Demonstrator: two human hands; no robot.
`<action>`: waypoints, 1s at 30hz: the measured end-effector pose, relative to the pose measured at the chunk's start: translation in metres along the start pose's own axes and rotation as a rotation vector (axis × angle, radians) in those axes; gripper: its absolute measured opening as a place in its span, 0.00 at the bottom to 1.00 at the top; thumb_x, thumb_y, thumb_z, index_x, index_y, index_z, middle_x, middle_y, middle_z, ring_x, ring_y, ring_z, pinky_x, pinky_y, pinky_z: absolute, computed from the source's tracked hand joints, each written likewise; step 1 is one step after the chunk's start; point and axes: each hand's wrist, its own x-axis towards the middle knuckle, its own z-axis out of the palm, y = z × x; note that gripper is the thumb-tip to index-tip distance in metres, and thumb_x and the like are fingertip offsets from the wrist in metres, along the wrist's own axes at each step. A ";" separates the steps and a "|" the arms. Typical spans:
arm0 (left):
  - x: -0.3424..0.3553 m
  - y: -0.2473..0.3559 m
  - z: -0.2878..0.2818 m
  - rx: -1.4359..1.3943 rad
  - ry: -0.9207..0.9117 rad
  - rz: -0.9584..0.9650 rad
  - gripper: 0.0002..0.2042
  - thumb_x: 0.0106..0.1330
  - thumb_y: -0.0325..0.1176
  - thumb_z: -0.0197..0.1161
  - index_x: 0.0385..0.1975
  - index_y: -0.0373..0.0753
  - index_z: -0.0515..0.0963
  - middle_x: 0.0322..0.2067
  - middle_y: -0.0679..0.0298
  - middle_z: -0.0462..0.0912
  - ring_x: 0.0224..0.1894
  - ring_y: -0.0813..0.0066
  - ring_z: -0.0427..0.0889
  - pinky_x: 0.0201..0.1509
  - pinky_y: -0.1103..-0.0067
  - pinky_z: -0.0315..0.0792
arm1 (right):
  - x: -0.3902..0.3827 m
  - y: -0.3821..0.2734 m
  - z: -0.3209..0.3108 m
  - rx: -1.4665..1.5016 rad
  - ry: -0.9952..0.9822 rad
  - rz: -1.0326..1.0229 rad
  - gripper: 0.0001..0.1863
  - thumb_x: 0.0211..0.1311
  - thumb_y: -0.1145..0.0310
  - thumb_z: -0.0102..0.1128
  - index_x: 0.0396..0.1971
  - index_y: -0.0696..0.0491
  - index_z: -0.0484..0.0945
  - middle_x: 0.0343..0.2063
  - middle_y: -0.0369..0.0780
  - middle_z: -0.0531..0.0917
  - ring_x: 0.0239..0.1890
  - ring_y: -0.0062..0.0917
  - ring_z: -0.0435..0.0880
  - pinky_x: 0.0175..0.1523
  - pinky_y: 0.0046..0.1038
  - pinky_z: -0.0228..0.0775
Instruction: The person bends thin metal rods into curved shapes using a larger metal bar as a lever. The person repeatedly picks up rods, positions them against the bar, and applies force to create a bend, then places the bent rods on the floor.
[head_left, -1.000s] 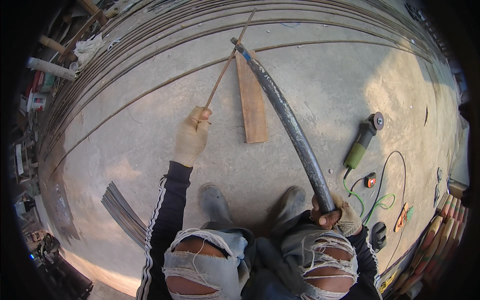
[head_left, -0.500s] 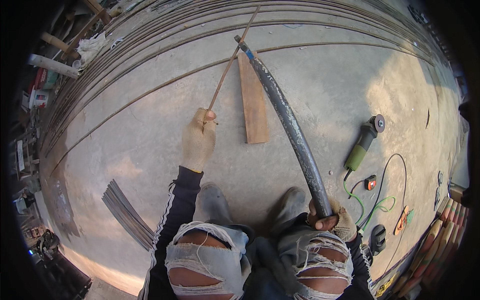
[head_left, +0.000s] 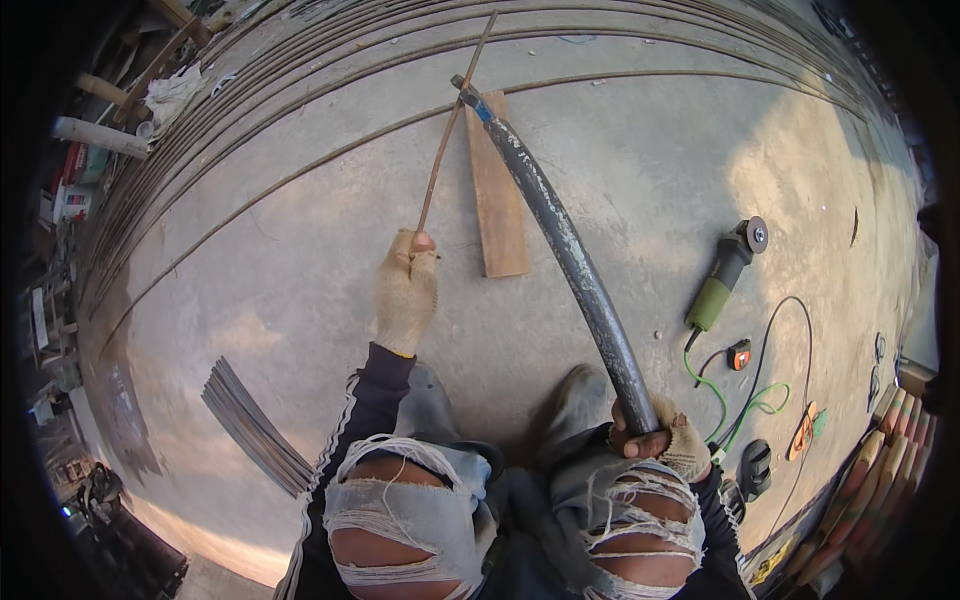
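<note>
Gloved, my left hand (head_left: 406,285) is closed round the near end of a thin steel rod (head_left: 441,160), which slants away from me. My right hand (head_left: 656,438), in a glove with bare fingertips, grips the lower end of a long black rebar bending bar (head_left: 572,255) with worn paint. At its far end, the bar's blue-marked metal head (head_left: 468,92) meets the rod; whether the rod sits inside the head's notch I cannot tell. Just under that head and to its right lies a flat wooden board (head_left: 497,215) on the concrete.
Long steel bars (head_left: 330,155) curve across the far floor. A bundle of short rods (head_left: 255,425) lies left of my boots. To the right are a green angle grinder (head_left: 725,275), its cord (head_left: 768,405), a tape measure (head_left: 739,354) and a sandal (head_left: 755,470).
My left hand has drawn nearer to me with the rod. The bar's head has shifted slightly left, and the whole view has moved a little; my right hand keeps its hold.
</note>
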 end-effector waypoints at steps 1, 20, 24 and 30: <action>-0.002 0.000 0.000 0.011 0.005 -0.018 0.23 0.83 0.53 0.49 0.34 0.38 0.76 0.20 0.64 0.72 0.24 0.73 0.72 0.30 0.71 0.68 | 0.000 -0.001 -0.001 -0.073 0.009 -0.008 0.23 0.49 0.74 0.78 0.42 0.56 0.74 0.27 0.36 0.77 0.30 0.21 0.73 0.36 0.25 0.60; 0.013 -0.023 -0.001 -0.115 -0.130 0.015 0.22 0.83 0.52 0.52 0.46 0.36 0.78 0.29 0.67 0.73 0.30 0.79 0.69 0.35 0.77 0.67 | 0.002 -0.007 -0.015 -0.077 -0.007 0.055 0.25 0.46 0.70 0.81 0.41 0.54 0.74 0.29 0.37 0.78 0.32 0.22 0.74 0.38 0.24 0.62; 0.034 -0.036 -0.006 -0.186 -0.133 0.074 0.22 0.83 0.52 0.53 0.50 0.36 0.78 0.25 0.73 0.70 0.25 0.85 0.66 0.29 0.83 0.63 | 0.007 -0.010 -0.016 -0.115 -0.025 0.067 0.28 0.43 0.67 0.84 0.42 0.53 0.74 0.30 0.36 0.79 0.33 0.22 0.75 0.38 0.25 0.64; 0.065 -0.027 -0.008 -0.409 -0.201 -0.017 0.20 0.82 0.52 0.55 0.51 0.40 0.79 0.21 0.79 0.65 0.20 0.90 0.63 0.23 0.85 0.60 | 0.008 -0.017 -0.006 -0.141 -0.023 0.074 0.27 0.45 0.68 0.84 0.42 0.53 0.74 0.29 0.36 0.79 0.31 0.21 0.75 0.36 0.24 0.63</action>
